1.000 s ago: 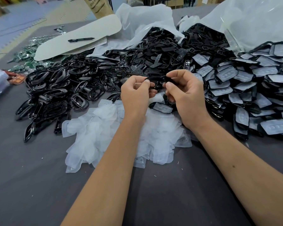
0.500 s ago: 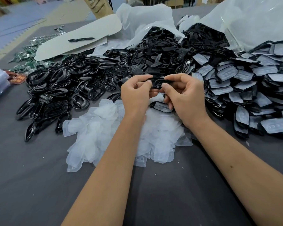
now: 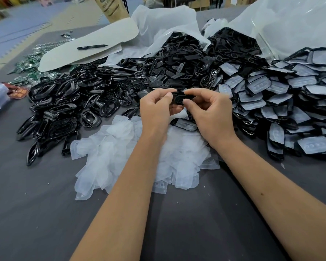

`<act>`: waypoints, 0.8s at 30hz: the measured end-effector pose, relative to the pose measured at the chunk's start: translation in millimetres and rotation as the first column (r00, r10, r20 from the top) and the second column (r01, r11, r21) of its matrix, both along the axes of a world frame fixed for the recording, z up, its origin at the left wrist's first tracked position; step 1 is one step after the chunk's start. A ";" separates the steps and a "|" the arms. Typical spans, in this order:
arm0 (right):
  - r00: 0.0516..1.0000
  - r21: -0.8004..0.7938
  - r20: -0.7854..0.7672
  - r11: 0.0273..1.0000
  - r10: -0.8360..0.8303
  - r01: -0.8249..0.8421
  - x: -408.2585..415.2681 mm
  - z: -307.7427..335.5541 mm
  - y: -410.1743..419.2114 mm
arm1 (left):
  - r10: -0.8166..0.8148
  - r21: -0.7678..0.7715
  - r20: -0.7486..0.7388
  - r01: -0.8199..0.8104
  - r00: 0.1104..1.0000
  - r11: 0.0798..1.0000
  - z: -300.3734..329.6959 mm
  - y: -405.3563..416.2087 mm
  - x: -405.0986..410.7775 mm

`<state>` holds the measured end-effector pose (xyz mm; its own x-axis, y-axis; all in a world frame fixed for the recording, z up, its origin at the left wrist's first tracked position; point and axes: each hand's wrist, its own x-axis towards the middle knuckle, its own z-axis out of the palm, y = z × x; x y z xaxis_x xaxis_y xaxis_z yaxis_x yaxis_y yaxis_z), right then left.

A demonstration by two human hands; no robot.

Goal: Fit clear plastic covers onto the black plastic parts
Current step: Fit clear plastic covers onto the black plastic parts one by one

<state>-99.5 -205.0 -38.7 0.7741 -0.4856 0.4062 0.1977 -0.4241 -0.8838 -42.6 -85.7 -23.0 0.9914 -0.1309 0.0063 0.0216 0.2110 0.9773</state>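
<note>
Both hands hold one small black plastic part (image 3: 178, 98) above the table's middle. My left hand (image 3: 156, 110) pinches its left end with thumb and fingers. My right hand (image 3: 209, 113) pinches its right end. Whether a clear cover lies on the held part I cannot tell. Under the hands lies a heap of clear plastic covers (image 3: 120, 153). One black part with a cover on it (image 3: 184, 124) rests on that heap. To the right spreads a pile of covered black parts (image 3: 282, 102). Bare black frames (image 3: 68, 106) are heaped to the left.
More black parts (image 3: 177, 59) spill from white plastic bags (image 3: 162, 23) at the back. A black pen (image 3: 92, 47) lies on a pale board (image 3: 87, 46) at the back left. Green circuit boards (image 3: 30, 63) sit far left. Grey table surface (image 3: 36, 213) stretches toward me.
My right hand has shifted left and closed in on the part, so its thumb and fingers now pinch the right end. The part sits more level between both hands.
</note>
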 end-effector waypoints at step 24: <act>0.993 0.379 0.054 0.917 0.108 -0.121 -1.2 1.7 -2.9 | -0.133 -0.025 0.082 0.135 0.988 0.990 1.1 7.9 -3.7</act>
